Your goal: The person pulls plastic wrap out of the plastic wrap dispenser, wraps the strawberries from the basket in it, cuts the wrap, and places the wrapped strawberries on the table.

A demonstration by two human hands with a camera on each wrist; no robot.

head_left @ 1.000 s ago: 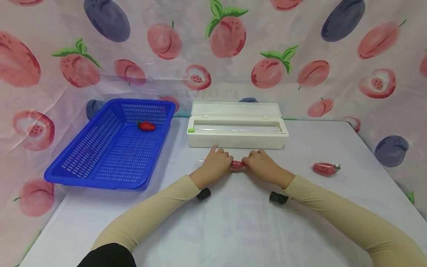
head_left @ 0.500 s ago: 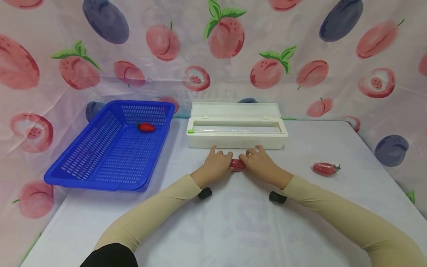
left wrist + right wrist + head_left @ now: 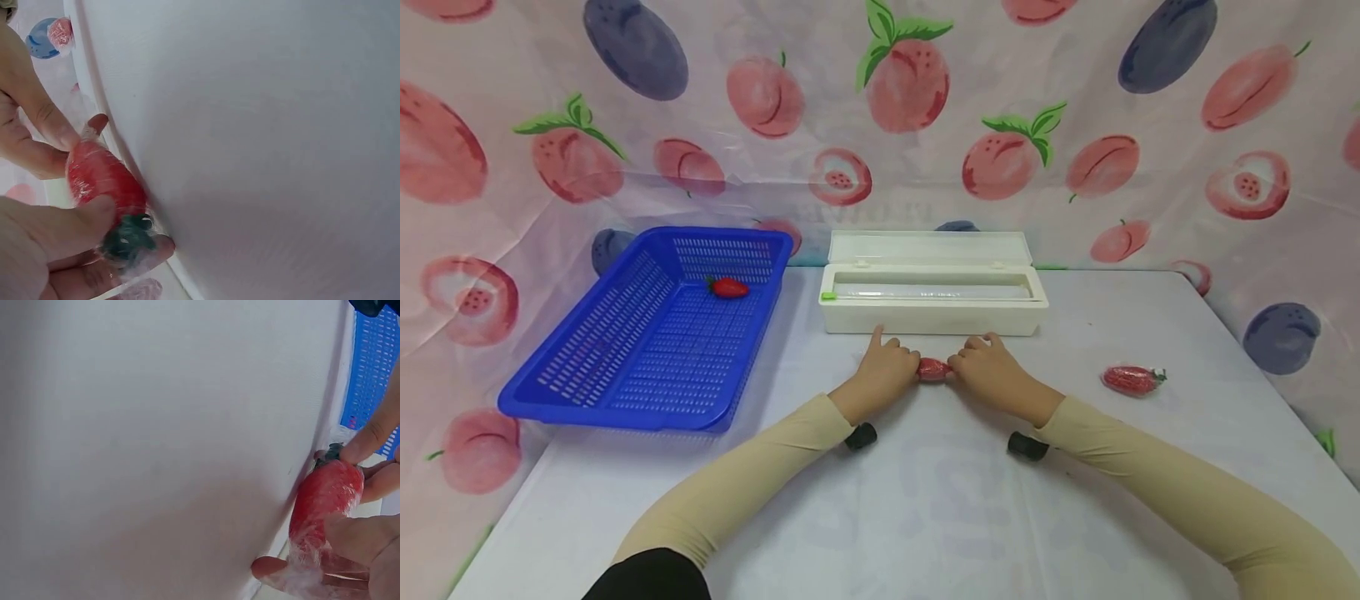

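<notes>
Between my two hands is a red strawberry [image 3: 933, 370] wrapped in clear cling film, in front of the white box. My left hand [image 3: 886, 367] pinches its green leafy end, thumb on top and fingers beneath, as the left wrist view shows. Its index finger points out toward the box. At the pointed end, my right hand [image 3: 992, 371] pinches the strawberry and the gathered film. Loose film [image 3: 306, 572] crumples over the right fingers in the right wrist view. Another wrapped strawberry [image 3: 1133, 380] lies on the table to the right.
A white cling film dispenser [image 3: 934, 317] stands lid up just beyond the hands, its film roll [image 3: 934, 291] showing. To the left sits a blue plastic basket [image 3: 625, 414] with one unwrapped strawberry [image 3: 728, 287] inside. A fruit-print cloth [image 3: 910, 175] hangs behind the white table [image 3: 940, 500].
My right hand's fingers shift along the strawberry's right end, first inward and then back out to the right. My left hand keeps almost the same place.
</notes>
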